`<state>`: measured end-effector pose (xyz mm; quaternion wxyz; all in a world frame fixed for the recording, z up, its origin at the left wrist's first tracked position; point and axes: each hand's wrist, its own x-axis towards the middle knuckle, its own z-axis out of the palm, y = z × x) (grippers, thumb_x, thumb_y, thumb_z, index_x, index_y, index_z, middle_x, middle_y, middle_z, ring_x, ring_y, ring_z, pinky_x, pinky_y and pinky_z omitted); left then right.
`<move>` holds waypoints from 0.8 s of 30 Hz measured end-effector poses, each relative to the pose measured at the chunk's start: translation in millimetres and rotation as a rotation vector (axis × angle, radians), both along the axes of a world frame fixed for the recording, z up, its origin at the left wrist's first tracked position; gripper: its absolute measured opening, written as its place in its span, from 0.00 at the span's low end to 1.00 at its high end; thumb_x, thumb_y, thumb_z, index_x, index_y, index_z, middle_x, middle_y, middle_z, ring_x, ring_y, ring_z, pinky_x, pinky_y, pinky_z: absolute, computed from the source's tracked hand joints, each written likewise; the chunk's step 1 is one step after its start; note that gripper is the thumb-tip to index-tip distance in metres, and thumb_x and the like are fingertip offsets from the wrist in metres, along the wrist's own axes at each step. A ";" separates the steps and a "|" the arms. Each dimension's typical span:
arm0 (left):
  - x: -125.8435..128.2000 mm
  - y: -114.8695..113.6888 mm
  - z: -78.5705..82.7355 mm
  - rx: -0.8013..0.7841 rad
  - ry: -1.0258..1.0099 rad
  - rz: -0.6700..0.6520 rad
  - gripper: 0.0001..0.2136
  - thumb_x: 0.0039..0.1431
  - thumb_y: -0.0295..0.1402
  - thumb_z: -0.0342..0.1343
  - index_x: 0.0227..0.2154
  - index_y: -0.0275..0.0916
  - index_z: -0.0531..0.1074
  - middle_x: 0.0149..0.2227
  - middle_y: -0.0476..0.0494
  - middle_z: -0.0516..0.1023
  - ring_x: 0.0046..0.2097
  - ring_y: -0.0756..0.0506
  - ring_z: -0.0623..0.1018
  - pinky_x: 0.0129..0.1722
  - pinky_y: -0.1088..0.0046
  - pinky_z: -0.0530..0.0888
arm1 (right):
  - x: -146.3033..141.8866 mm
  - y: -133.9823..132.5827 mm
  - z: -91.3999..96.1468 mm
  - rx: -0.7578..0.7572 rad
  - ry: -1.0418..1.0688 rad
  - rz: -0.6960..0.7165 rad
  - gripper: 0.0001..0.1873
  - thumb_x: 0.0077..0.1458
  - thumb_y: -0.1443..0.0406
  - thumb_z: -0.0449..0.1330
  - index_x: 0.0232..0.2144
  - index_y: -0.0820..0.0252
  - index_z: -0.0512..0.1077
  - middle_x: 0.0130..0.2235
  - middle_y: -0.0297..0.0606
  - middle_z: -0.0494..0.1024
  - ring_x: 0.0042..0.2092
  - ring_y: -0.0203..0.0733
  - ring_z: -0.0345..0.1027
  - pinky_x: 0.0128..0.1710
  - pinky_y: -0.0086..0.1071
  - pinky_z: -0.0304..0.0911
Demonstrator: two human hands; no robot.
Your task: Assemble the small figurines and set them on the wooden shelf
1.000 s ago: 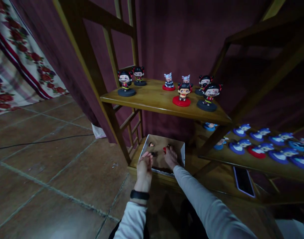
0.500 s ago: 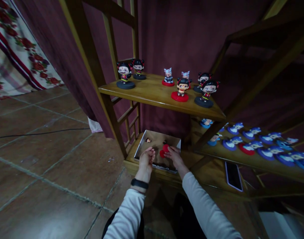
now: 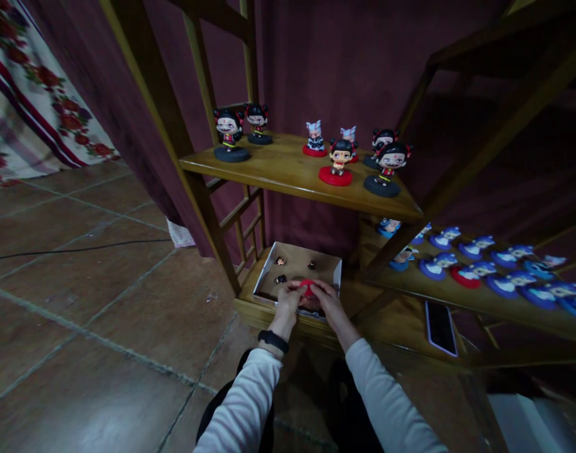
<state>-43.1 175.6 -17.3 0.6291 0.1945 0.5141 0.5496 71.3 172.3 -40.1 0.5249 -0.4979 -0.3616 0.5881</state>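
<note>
Both hands meet above the front of a shallow white-edged cardboard box (image 3: 337, 277) on the low shelf. Between them is a round red base (image 3: 307, 288), like the discs under the figurines above. My left hand (image 3: 290, 301) is closed on its left side, and my right hand (image 3: 326, 298) grips its right side. Inside the box lie small figurine parts: a head-like piece (image 3: 281, 261) at the back left, a dark piece (image 3: 311, 265) at the back right and a black piece (image 3: 281, 279) by my left fingers. The box's front part is hidden by my hands.
On the wooden shelf (image 3: 264, 170) above stand several figurines, among them one on a red base (image 3: 335, 176). To the right, a lower shelf carries rows of blue figurines (image 3: 437, 267). A phone (image 3: 441, 328) lies at the right. A cable (image 3: 80, 250) crosses the floor.
My left hand has moved right and joined my right hand at the red base. The black piece in the box has come into sight. The view has shifted slightly.
</note>
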 end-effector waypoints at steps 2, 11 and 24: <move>-16.0 7.2 5.4 -0.043 -0.038 0.163 0.10 0.39 0.25 0.61 0.26 0.34 0.67 0.21 0.50 0.71 0.22 0.52 0.72 0.22 0.78 0.68 | 2.6 10.2 -3.7 -0.032 -0.013 -0.032 0.19 0.41 0.53 0.62 0.35 0.57 0.72 0.28 0.34 0.77 0.27 0.37 0.69 0.30 0.32 0.67; -79.3 21.8 21.0 0.022 -0.114 0.642 0.07 0.44 0.22 0.54 0.28 0.36 0.63 0.22 0.54 0.69 0.21 0.54 0.70 0.20 0.80 0.67 | -41.0 69.3 -24.4 0.288 -0.776 0.152 0.10 0.51 0.67 0.53 0.35 0.56 0.72 0.37 0.36 0.76 0.40 0.39 0.68 0.43 0.34 0.62; -63.8 22.8 23.8 0.072 -0.208 0.443 0.10 0.44 0.23 0.58 0.30 0.35 0.64 0.26 0.46 0.75 0.26 0.48 0.77 0.22 0.79 0.71 | -57.4 46.4 -12.5 0.044 -0.320 0.083 0.11 0.52 0.61 0.53 0.37 0.57 0.68 0.32 0.35 0.75 0.30 0.38 0.70 0.33 0.34 0.68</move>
